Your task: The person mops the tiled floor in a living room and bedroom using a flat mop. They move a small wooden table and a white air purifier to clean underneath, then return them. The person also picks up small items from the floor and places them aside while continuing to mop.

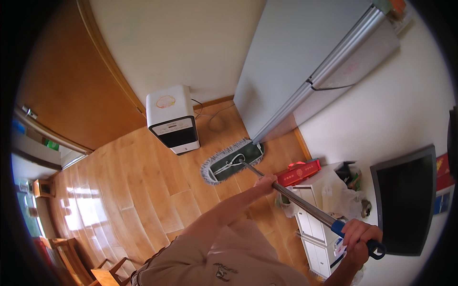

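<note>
A flat dust mop lies ahead of me on the floor, its green-backed mop head (232, 162) edged with a grey-white fringe and a white cord tied across the top. The far end of the head touches or nearly touches the bottom corner of the refrigerator. From it a metal mop pole (304, 203) slants up toward my lower right. My left hand (266, 184) is wrapped around the lower part of that pole. Higher up, my right hand (359, 237) grips the blue plastic handle, whose dark hanging loop sticks out beyond my fingers.
A white floor-standing appliance (171, 119) with a cable stands left of the grey refrigerator (286, 64). On the right are a white cabinet (311, 218), a red box (300, 173) and a dark screen (404, 200). A wooden door (75, 82) and wooden stool (109, 273) are leftward.
</note>
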{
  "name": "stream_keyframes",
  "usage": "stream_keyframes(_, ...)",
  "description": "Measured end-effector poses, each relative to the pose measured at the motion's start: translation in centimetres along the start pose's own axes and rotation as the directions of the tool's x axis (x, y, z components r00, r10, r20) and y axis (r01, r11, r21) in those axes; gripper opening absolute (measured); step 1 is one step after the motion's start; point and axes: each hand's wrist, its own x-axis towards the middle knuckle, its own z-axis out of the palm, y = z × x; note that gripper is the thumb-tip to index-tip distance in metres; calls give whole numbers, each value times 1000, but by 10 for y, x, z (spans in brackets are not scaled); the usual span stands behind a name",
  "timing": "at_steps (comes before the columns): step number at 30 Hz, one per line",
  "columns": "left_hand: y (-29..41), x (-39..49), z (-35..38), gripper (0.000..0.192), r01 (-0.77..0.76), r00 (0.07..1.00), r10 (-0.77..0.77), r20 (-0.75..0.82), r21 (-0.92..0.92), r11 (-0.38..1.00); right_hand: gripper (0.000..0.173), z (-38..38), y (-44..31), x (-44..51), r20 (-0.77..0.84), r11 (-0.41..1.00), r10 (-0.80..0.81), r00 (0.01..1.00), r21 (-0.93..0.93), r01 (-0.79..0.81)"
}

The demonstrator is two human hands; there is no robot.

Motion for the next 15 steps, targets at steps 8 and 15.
stream_keyframes(8, -33, -53, -33, 67, 143, 988, -145, -58, -39, 989, 16, -57, 53, 50, -284, 975, -192, 939, 54, 216)
stream_keyframes(15, -101, -142, -117, 66, 291, 916, -233, -327, 141, 946, 16, -139, 106, 134, -526, 950, -108, 843, 195, 244)
